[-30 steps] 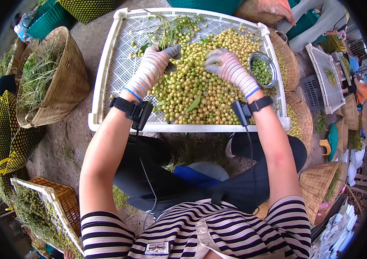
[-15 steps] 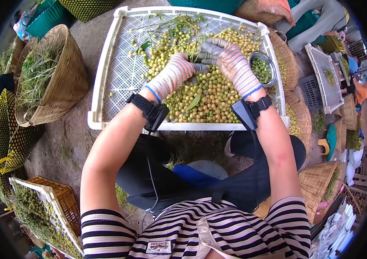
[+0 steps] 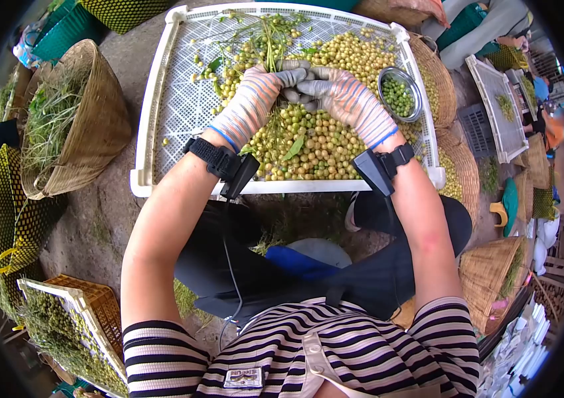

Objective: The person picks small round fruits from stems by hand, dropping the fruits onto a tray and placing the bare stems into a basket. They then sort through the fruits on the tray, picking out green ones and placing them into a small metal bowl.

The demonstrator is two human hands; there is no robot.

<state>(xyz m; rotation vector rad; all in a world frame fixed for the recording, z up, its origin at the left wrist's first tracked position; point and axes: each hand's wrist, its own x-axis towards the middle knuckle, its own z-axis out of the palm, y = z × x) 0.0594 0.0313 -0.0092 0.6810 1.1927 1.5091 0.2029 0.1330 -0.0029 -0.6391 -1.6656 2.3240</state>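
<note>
Two gloved hands, left hand [image 3: 255,93] and right hand [image 3: 345,98], fingertips pinched together on one stemmed sprig [image 3: 270,41] above white tray [image 3: 151,106]. Loose berries [image 3: 315,142]: large heap, apparently stripped. Other sprigs [image 3: 219,50]: few, far end, seemingly unstripped. Steel bowl [image 3: 398,96]: part-filled.

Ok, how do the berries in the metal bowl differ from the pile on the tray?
The bowl berries are darker green; the pile is yellower. The bowl berries are few and clean inside the metal bowl; the pile is large, loose, mixed with leaves and stems. Both are small, round fruit on the white tray.
</note>
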